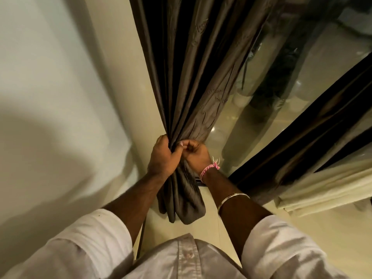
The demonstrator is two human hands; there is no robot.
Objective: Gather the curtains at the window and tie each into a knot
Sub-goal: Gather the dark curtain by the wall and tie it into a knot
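Observation:
A dark grey-brown curtain (193, 81) hangs beside the wall, bunched into a narrow bundle at hand height. My left hand (163, 156) grips the bundle from the left side. From the right, my right hand (194, 153) pinches the same folds, its fingers curled into the fabric next to the left hand. The curtain's loose lower end (181, 200) hangs below both hands, just above the floor. A second dark curtain (302, 141) slants across the right side, with a cream sheer curtain (322, 190) beneath it.
A pale wall (60, 97) fills the left. Window glass (281, 87) behind the curtains reflects the room. The light tiled floor (227, 218) lies below, with a thin dark cord (143, 228) running along it near the wall.

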